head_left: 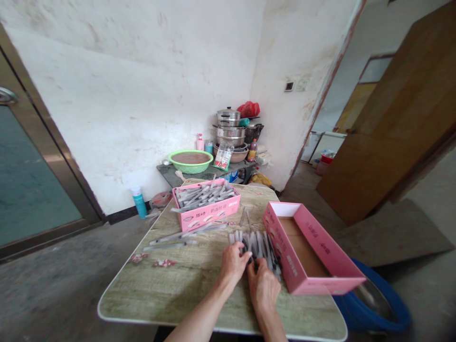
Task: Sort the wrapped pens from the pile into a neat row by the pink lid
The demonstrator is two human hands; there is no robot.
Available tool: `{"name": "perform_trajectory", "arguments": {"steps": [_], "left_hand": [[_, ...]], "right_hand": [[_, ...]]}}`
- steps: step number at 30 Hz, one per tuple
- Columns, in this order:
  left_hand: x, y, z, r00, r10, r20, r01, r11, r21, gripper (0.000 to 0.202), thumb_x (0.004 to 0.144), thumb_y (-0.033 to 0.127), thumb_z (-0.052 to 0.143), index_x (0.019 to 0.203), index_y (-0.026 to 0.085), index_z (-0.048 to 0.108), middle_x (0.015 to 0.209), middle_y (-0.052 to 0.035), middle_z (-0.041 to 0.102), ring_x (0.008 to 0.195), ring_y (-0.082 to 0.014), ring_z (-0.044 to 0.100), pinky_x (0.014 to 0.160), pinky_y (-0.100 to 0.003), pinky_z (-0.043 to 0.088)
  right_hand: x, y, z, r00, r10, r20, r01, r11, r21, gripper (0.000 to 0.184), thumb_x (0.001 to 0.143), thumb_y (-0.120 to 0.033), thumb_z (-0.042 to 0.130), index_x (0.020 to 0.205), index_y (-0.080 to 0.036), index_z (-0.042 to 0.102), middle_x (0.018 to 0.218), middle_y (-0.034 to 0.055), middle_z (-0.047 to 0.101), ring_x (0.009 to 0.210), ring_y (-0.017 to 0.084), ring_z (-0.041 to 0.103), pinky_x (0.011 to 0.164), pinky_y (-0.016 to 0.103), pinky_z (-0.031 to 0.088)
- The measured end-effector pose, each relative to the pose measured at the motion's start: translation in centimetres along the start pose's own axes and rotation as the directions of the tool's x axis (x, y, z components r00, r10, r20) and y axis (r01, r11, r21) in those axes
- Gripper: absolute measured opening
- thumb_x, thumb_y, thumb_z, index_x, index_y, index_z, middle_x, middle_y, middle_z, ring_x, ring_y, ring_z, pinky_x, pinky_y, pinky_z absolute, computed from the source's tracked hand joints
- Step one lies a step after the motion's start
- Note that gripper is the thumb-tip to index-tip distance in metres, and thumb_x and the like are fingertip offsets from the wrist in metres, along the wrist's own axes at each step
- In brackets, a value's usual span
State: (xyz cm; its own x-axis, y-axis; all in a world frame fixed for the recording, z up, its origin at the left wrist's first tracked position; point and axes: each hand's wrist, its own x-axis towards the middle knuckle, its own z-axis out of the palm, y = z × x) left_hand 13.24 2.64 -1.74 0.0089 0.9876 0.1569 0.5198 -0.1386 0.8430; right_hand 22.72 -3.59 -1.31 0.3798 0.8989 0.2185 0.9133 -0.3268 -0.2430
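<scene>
Several clear-barrelled pens with dark tips [261, 243] lie side by side in a row on the table, pointing away from me. At the row's left side, my left hand [232, 262] has its fingers and thumb closed around pens. My right hand [264, 283] is curled over the near ends of the row, its fingers closed on a pen; the fingertips are partly hidden. Beyond them stands a pink box [210, 214] heaped with similar pens. Right of the row, almost touching it, is an open pink box [285, 259] with a bare brown bottom.
Loose pens [171, 245] lie on the wood-patterned table [153, 292] at left. Behind it, a low stand holds a green basin [191, 166], stacked steamer pots [230, 130] and bottles. A blue tub [395, 311] sits on the floor at right, near a wooden door [388, 114].
</scene>
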Motion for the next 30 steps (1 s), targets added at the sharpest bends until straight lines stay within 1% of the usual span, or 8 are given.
{"name": "perform_trajectory", "arguments": {"steps": [3,6,11,15,19,23,26,30], "left_hand": [[-0.5,-0.1,-0.3,1.000,0.031,-0.002,-0.031,0.999,-0.032,0.028,0.074,0.028,0.063,0.098,0.014,0.069,0.061,-0.0021,0.063,0.062,-0.0165,0.060,0.062,-0.026,0.043],[-1.0,-0.3,-0.4,0.999,0.053,0.006,-0.052,0.995,-0.088,0.027,0.076,0.026,0.060,0.099,0.015,0.069,0.062,-0.0021,0.064,0.062,-0.0159,0.060,0.062,-0.026,0.044],[-1.4,-0.3,-0.7,0.999,0.020,0.035,-0.013,0.984,-0.178,0.027,0.078,0.025,0.057,0.100,0.016,0.069,0.065,-0.0019,0.065,0.061,-0.0154,0.062,0.060,-0.025,0.046],[-1.4,-0.6,-1.9,1.000,0.024,-0.006,-0.025,0.983,-0.182,0.026,0.078,0.022,0.055,0.099,0.017,0.069,0.071,-0.0030,0.068,0.067,-0.0163,0.064,0.064,-0.026,0.049],[-1.5,-1.5,-3.0,0.996,0.048,-0.069,-0.057,0.990,-0.130,0.025,0.075,0.016,0.055,0.096,0.016,0.070,0.085,-0.0063,0.071,0.077,-0.0180,0.065,0.074,-0.030,0.050],[-1.7,-2.4,-2.9,0.999,0.035,-0.035,-0.037,0.997,-0.067,0.027,0.072,0.015,0.058,0.097,0.015,0.069,0.084,-0.0069,0.071,0.074,-0.0180,0.065,0.074,-0.031,0.051],[-1.8,-2.7,-2.7,0.999,0.033,-0.007,-0.034,0.996,-0.080,0.028,0.073,0.016,0.059,0.099,0.016,0.069,0.085,-0.0067,0.070,0.073,-0.0173,0.065,0.074,-0.030,0.051],[-1.6,-2.9,-3.1,1.000,0.002,-0.017,-0.004,0.995,-0.097,0.027,0.073,0.015,0.058,0.098,0.016,0.069,0.086,-0.0061,0.070,0.074,-0.0169,0.065,0.074,-0.030,0.051]], "right_hand": [[-0.3,0.4,0.7,0.999,-0.044,-0.022,0.044,0.999,0.003,0.030,0.095,-0.039,0.038,0.093,-0.021,0.062,0.063,0.0043,0.068,0.057,0.019,0.066,0.047,0.023,0.033],[-0.6,0.7,1.1,0.995,-0.082,-0.058,0.083,0.996,0.018,0.031,0.095,-0.037,0.037,0.100,-0.020,0.063,0.065,0.0055,0.069,0.057,0.020,0.066,0.048,0.024,0.035],[-0.8,1.1,1.2,0.991,-0.112,-0.072,0.116,0.992,0.042,0.031,0.094,-0.036,0.041,0.104,-0.020,0.065,0.068,0.0074,0.071,0.059,0.022,0.067,0.050,0.026,0.038],[-0.9,1.4,0.6,0.995,-0.083,-0.046,0.087,0.992,0.087,0.029,0.094,-0.035,0.041,0.105,-0.022,0.065,0.072,0.0067,0.072,0.063,0.022,0.068,0.052,0.026,0.040],[-1.4,1.8,0.1,0.998,-0.067,-0.012,0.068,0.988,0.140,0.026,0.092,-0.035,0.045,0.103,-0.023,0.065,0.074,0.0048,0.072,0.065,0.022,0.068,0.054,0.026,0.041],[-2.1,2.1,0.1,0.990,-0.133,0.055,0.124,0.982,0.144,0.022,0.091,-0.032,0.047,0.100,-0.024,0.065,0.072,0.0033,0.072,0.065,0.021,0.068,0.054,0.024,0.040],[-2.3,1.8,-0.1,0.989,-0.115,0.087,0.107,0.989,0.098,0.021,0.091,-0.031,0.047,0.099,-0.023,0.064,0.070,0.0032,0.071,0.064,0.020,0.067,0.052,0.023,0.038],[-2.3,1.6,-0.4,0.990,-0.084,0.114,0.076,0.994,0.074,0.022,0.091,-0.033,0.047,0.101,-0.023,0.063,0.072,0.0039,0.071,0.065,0.018,0.067,0.053,0.022,0.037]]}}
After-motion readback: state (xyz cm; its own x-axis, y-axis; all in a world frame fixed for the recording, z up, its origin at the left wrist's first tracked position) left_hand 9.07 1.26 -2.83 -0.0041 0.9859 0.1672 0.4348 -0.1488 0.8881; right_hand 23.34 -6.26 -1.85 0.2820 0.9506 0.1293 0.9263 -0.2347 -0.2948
